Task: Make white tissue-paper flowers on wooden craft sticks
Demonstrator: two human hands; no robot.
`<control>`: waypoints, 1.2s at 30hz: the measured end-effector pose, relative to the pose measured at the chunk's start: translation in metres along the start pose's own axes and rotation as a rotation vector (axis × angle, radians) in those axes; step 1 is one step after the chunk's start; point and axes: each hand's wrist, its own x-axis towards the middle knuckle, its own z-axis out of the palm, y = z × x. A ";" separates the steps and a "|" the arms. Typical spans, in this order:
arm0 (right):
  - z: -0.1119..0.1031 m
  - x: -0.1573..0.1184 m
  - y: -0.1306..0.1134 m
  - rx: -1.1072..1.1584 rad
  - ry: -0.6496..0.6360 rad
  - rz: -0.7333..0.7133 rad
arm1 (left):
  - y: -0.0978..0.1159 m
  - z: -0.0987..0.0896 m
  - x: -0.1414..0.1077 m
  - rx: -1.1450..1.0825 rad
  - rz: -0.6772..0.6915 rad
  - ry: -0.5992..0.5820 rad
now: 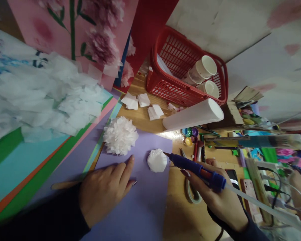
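A blue hot glue gun (198,169) with a long clear glue stick is in my right hand (218,194), its tip at the upper right edge of a small white disc (157,161). Clear glue glistens along the disc's top edge. The disc lies on a purple sheet (145,207). My left hand (107,187) rests on the sheet to the left of the disc, index finger and thumb stretched out, holding nothing. Just above its fingertips sits a white ruffled paper flower (120,136).
A red basket (170,88) with paper cups stands at the back, beside a white roll (190,115). White tissue pieces (45,93) are heaped at left on coloured sheets. Scissors (192,192), paints, phones and a power strip lie right. Another person's hand (298,184) shows at far right.
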 end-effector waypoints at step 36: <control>0.010 -0.003 -0.022 -0.065 -0.049 -0.095 | 0.006 0.014 -0.009 -0.025 -0.093 -0.005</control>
